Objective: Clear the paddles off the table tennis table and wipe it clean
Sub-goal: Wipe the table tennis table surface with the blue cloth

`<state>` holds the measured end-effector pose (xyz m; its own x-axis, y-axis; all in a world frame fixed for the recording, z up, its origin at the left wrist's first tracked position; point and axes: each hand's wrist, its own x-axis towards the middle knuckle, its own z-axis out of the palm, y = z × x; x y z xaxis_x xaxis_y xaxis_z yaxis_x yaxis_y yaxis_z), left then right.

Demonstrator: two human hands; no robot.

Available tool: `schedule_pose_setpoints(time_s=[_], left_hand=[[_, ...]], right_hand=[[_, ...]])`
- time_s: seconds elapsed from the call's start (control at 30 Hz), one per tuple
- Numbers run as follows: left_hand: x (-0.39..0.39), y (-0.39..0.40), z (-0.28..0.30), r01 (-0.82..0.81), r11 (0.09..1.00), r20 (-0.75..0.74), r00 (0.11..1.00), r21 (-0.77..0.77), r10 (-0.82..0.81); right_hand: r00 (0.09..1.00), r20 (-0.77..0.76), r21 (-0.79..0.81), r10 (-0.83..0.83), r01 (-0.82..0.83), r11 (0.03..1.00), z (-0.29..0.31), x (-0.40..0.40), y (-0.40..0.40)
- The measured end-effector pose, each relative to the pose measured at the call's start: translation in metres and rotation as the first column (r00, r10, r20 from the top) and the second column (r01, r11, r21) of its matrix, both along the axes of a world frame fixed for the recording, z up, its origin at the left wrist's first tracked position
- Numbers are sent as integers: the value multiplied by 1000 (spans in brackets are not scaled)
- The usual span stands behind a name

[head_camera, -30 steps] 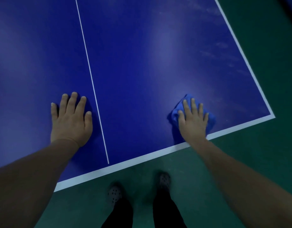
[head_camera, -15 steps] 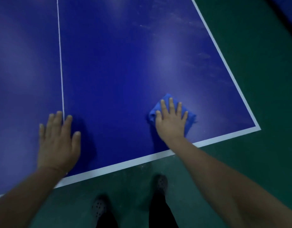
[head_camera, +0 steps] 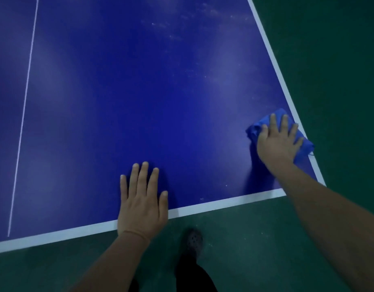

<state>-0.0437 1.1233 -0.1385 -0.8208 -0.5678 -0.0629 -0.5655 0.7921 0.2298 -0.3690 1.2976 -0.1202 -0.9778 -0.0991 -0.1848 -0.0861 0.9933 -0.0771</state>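
Note:
The blue table tennis table (head_camera: 139,91) fills most of the head view, with white edge lines and a thin centre line at the left. My right hand (head_camera: 277,142) presses flat, fingers straight, on a crumpled blue cloth (head_camera: 304,146) at the table's near right corner; part of the cloth hangs over the right edge line. My left hand (head_camera: 142,199) rests flat on the table by the near edge, fingers spread and straight, holding nothing. No paddles are in view.
Pale dusty smears (head_camera: 194,32) mark the far right part of the table. Green floor (head_camera: 266,239) runs along the near and right edges. My foot in a dark perforated shoe (head_camera: 194,241) stands just below the near edge.
My right hand has slid the cloth rightwards to the table's right edge. My left hand has moved right, away from the centre line. My view has shifted right.

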Motion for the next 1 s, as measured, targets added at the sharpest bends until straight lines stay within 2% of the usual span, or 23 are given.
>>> schedule_pose_setpoints(time_s=[0.07,0.1,0.17,0.2,0.23,0.27,0.3,0.33,0.37,0.47,0.53,0.57,0.6,0.63,0.67,0.7,0.73,0.77,0.8,0.83,0.87,0.9,1.0], left_hand=[[0,0,-1,-3,1000,1,1000,-2,3],[0,1,-1,-8,1000,-3,1000,3,8],[-1,2,0,-11,1000,-15,1000,0,11],[-1,3,0,-10,1000,-22,1000,-3,10],[-1,3,1,-8,1000,-30,1000,-4,8],[-1,3,1,-7,1000,-36,999,-1,7],[-1,3,2,-8,1000,-35,999,3,8],[-1,3,3,-9,1000,-26,1000,6,9],[-1,3,3,-9,1000,-14,1000,10,9],[-2,3,5,-9,1000,-11,1000,26,9],[-2,2,4,1,999,-16,1000,41,-1],[-2,1,4,5,999,-26,1000,50,-4],[-2,-1,3,9,998,-39,999,61,-7],[1,-1,3,12,997,-54,999,73,-8],[2,-1,2,13,996,-68,998,84,-8],[4,-2,1,13,996,-78,997,89,-6],[5,-3,1,11,996,-83,997,89,-3],[5,-3,1,8,996,-81,997,88,-1],[5,-3,1,4,996,-74,997,86,2],[4,-2,1,0,996,-62,998,86,5],[4,-2,2,-4,996,-50,999,84,8],[5,-2,2,-7,997,-40,999,80,10],[4,-1,3,-10,997,-24,1000,80,12]], right_hand=[[999,-34,-17,-29,29,999,-3,8,-23],[999,-41,-19,27,-28,999,-5,21,-42],[943,-84,-29,323,-326,945,-10,68,-74],[837,-84,-42,540,-544,838,-12,97,-82],[680,-56,-39,731,-733,679,-13,121,-78],[551,-45,-24,833,-834,551,-14,129,-66],[509,-36,-26,860,-861,509,-14,119,-51],[557,-39,-15,830,-830,557,-14,100,-35],[648,-49,22,760,-760,649,-12,77,-18],[886,1,64,463,-462,884,-2,13,15],[945,-10,36,327,-326,945,0,11,-2],[942,-14,31,336,-335,942,-1,25,-20],[906,-40,23,421,-420,907,-3,44,-37],[819,-65,3,570,-571,821,-6,70,-50],[658,-74,2,750,-752,659,-9,99,-55],[441,-64,13,895,-897,443,-11,125,-49],[255,-50,24,966,-966,257,-11,139,-34],[136,-54,22,989,-990,138,-11,137,-16],[80,-64,18,995,-997,81,-9,123,0],[84,-67,30,994,-996,86,-9,103,12],[130,-65,58,989,-989,133,-9,82,19],[216,-52,80,975,-972,220,-10,63,21],[596,-24,59,803,-801,596,-8,34,-1]])
